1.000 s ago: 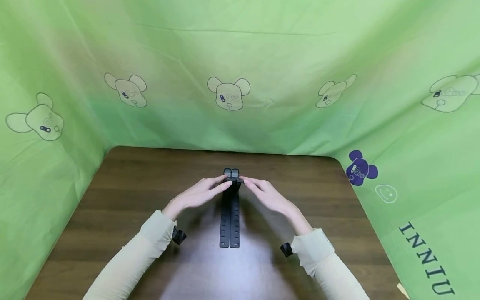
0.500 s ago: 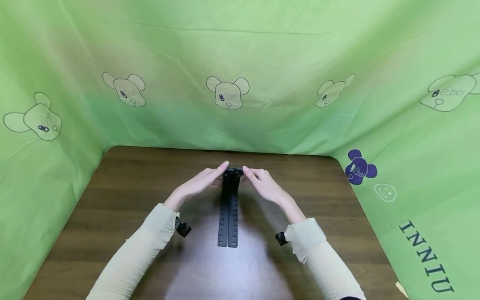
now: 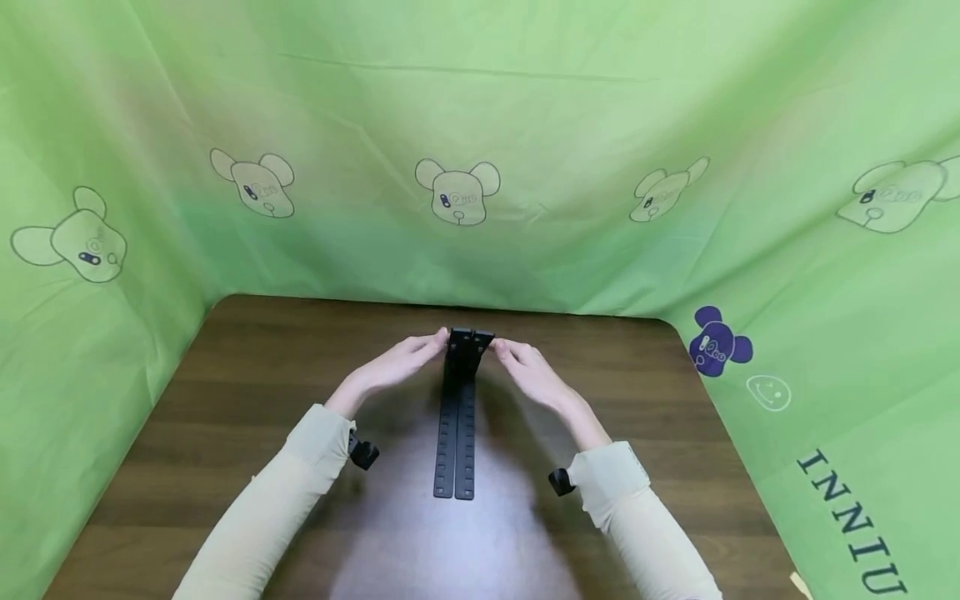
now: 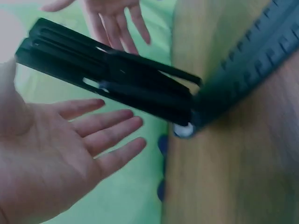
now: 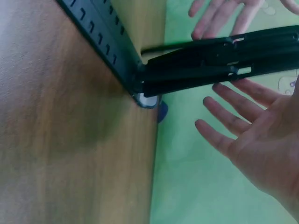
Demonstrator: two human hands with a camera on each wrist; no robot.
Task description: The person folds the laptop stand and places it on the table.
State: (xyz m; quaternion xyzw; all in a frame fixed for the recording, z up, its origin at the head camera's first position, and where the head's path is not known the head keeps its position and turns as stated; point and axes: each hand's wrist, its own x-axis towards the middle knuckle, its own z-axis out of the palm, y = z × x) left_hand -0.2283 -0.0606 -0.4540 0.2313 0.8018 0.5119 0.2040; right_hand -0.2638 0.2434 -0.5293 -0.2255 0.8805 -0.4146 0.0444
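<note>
A black folding laptop stand (image 3: 454,433) stands mid-table, its two slotted base rails lying side by side towards me. From its far end the upper arms (image 4: 117,77) rise at an angle and stay close together. To the left of their top is my left hand (image 3: 393,367), with its thumb at the edge and its other fingers stretched out below. My right hand (image 3: 536,377) mirrors it on the other side, thumb near the top corner. In the right wrist view the right hand's fingers (image 5: 233,105) are spread and fairly straight beside the arms.
The brown wooden table (image 3: 285,350) has a far edge close behind the stand. Green printed cloth (image 3: 465,258) hangs around the back and sides. A small pale piece (image 3: 801,585) shows at the right table edge.
The stand's upper arms have swung up, and their far pads no longer show in the head view. Both hands shifted slightly, their thumbs now at the sides of the top.
</note>
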